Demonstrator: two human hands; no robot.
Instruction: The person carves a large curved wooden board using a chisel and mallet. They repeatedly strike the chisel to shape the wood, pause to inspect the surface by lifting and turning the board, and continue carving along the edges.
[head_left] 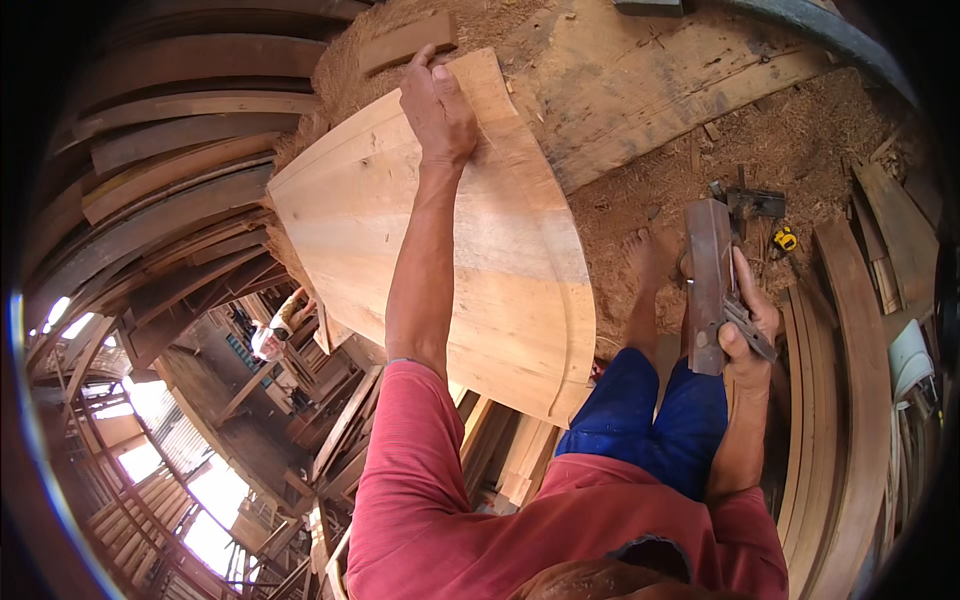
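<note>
A large pale wooden panel (480,260) with a curved edge and a raised rim strip stands tilted in front of me. My left hand (440,115) is closed over its upper edge, the arm stretched across the panel's face. On the right, my right hand (752,320) grips a dark wooden hand plane (707,260), held up beside my leg and apart from the panel. The fingers behind the plane are partly hidden.
Wood shavings (820,130) cover the floor. A yellow tape measure (785,239) and a dark metal tool (757,203) lie on them near my bare foot (643,255). Stacked boards (200,110) fill the left; long planks (845,400) stand right. Another person (275,335) is further back left.
</note>
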